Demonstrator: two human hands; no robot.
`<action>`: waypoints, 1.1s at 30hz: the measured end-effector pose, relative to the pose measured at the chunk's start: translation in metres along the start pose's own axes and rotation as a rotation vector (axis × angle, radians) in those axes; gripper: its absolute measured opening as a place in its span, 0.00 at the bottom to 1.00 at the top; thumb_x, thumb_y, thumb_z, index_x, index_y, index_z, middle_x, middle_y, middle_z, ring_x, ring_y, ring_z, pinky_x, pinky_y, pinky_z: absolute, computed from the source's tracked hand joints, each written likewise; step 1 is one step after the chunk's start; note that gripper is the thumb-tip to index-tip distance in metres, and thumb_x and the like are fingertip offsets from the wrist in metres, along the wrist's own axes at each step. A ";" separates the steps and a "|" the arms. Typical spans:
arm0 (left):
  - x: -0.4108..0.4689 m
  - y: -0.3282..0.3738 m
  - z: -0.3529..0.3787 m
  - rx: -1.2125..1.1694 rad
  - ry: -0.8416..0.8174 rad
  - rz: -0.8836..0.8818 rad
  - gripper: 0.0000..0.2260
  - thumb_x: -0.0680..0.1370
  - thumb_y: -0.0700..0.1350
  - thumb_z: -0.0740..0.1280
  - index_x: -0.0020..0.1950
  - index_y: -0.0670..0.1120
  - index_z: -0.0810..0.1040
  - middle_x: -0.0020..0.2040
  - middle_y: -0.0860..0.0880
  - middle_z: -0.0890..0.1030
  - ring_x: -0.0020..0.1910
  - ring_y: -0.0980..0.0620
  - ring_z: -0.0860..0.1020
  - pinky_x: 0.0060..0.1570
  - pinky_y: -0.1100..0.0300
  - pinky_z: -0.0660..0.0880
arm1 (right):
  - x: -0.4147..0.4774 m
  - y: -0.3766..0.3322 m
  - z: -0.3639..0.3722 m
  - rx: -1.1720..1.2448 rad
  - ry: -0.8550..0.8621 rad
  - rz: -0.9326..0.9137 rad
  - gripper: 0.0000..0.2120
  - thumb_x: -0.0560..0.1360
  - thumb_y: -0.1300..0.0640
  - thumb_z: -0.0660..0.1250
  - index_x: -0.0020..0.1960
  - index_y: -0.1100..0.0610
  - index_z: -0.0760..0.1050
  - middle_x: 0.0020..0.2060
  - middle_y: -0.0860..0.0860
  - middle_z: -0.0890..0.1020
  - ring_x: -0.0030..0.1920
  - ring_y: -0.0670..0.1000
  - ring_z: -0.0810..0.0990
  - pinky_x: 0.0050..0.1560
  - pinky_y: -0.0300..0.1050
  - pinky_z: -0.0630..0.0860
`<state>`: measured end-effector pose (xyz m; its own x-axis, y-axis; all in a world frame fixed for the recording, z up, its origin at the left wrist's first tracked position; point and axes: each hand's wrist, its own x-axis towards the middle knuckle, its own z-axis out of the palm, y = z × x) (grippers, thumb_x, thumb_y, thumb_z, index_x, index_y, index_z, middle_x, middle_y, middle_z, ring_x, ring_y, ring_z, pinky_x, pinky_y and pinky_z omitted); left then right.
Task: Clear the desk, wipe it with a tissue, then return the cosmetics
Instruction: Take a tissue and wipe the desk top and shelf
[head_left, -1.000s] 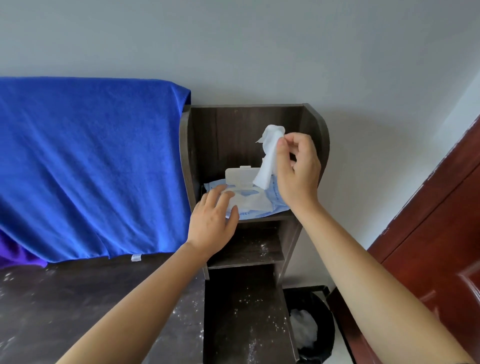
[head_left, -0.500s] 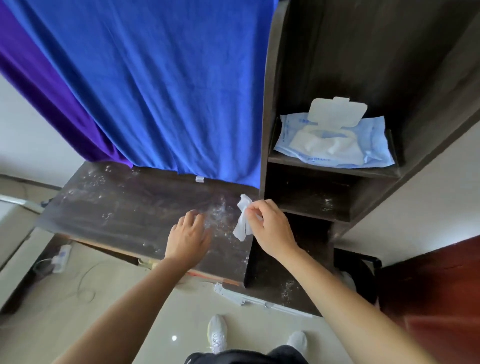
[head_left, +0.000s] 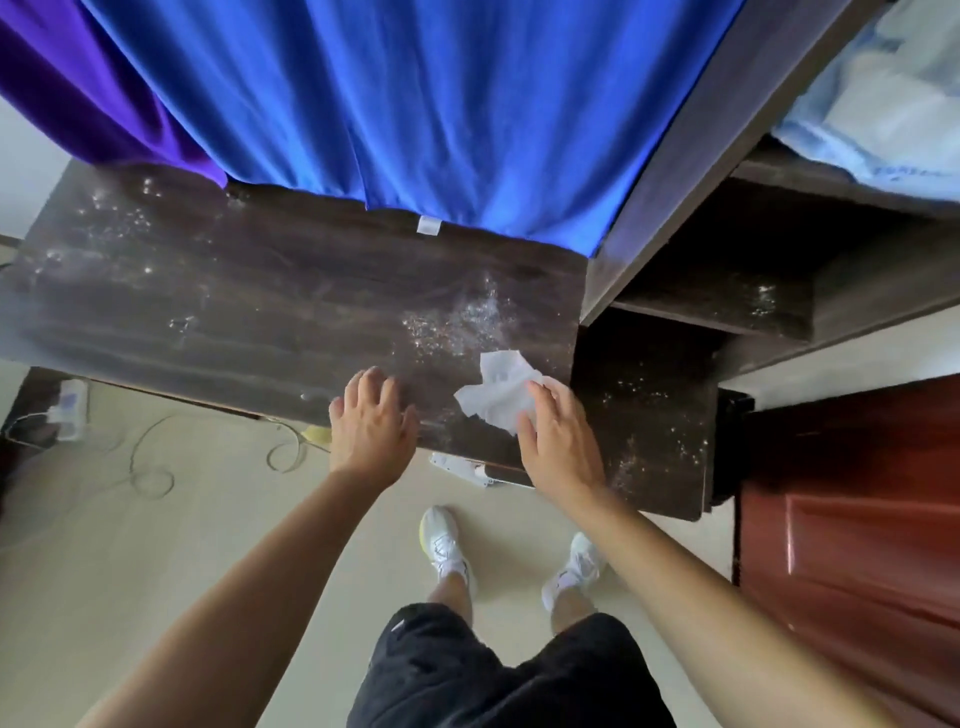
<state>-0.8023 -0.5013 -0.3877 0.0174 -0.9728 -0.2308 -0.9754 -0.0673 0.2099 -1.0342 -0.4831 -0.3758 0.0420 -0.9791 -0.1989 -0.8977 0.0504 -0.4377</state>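
Desk, far left: the dark wooden desk (head_left: 270, 312) carries no cosmetics anywhere in view; pale powdery specks are scattered over it, thickest near the right end.
My left hand: my left hand (head_left: 371, 423) lies flat near the front edge, fingers spread, holding nothing. Half a second ago it hovered in much the same spot; now it looks settled, I judge as a brace.
Tissue: the white tissue (head_left: 496, 392) is down on the desk, crumpled, just below the densest patch of specks. A second ago I was drawing it out of the wipe pack (head_left: 883, 98) on the shelf; half a second ago it dangled from my fingertips above the surface.
My right hand: my right hand (head_left: 558, 441) has gone from pinching the tissue to pressing it down under flattened fingers, its near edge pinned.
What this means: clearing looks done and wiping is just starting; the specks remain unwiped.
Cosmetics: not in view, so returning them comes later.
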 end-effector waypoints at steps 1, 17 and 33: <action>0.007 -0.006 0.008 0.002 0.000 0.009 0.22 0.82 0.54 0.57 0.74 0.45 0.66 0.77 0.41 0.61 0.76 0.40 0.57 0.72 0.42 0.57 | 0.000 -0.004 0.010 -0.045 -0.002 -0.061 0.21 0.82 0.56 0.60 0.74 0.60 0.68 0.74 0.59 0.66 0.73 0.61 0.67 0.71 0.53 0.68; 0.047 -0.035 0.054 0.048 -0.060 -0.061 0.34 0.80 0.68 0.44 0.81 0.51 0.44 0.81 0.43 0.42 0.79 0.40 0.40 0.71 0.30 0.40 | 0.154 0.001 0.030 -0.283 -0.210 0.170 0.34 0.81 0.34 0.42 0.82 0.50 0.42 0.81 0.55 0.40 0.80 0.63 0.39 0.79 0.59 0.42; 0.053 -0.038 0.051 0.038 -0.158 -0.086 0.36 0.78 0.71 0.42 0.80 0.54 0.38 0.81 0.46 0.37 0.78 0.43 0.34 0.72 0.32 0.36 | 0.079 0.036 0.031 -0.247 -0.199 0.050 0.36 0.80 0.31 0.49 0.82 0.46 0.46 0.81 0.52 0.41 0.79 0.65 0.37 0.79 0.60 0.44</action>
<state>-0.7756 -0.5387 -0.4560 0.0692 -0.9170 -0.3929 -0.9795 -0.1370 0.1474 -1.0490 -0.5526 -0.4346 0.0581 -0.9175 -0.3935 -0.9791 0.0247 -0.2020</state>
